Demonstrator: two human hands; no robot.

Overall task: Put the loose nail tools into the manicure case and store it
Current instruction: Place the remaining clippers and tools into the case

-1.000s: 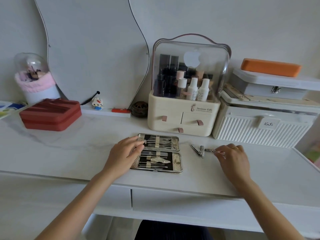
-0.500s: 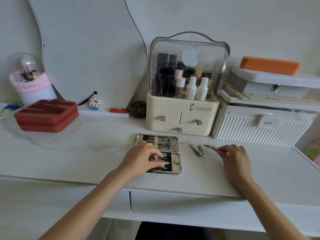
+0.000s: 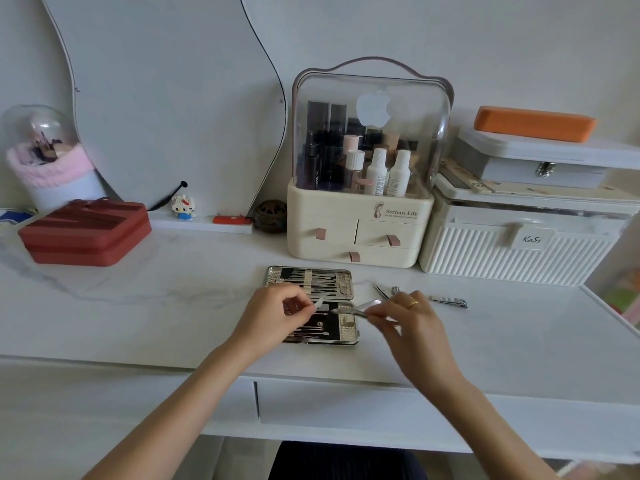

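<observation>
1. Right hand [image 3: 414, 322] pinches a slim metal nail tool [image 3: 360, 307]; long axis runs sideways, tip pointing left over the open manicure case [image 3: 313, 304], just left of that hand.
2. Left hand [image 3: 273, 317] rests over the case's near half, fingers curled, seemingly lifting a small pale piece [image 3: 318, 302]; exact hold unclear.
3. Case: glossy metal rim, black lining, thin steel tools in rows.
4. Nail clipper [image 3: 448, 301] and tweezers [image 3: 381, 292] lie loose on the white marbled tabletop [image 3: 138, 306], just beyond the right hand.
</observation>
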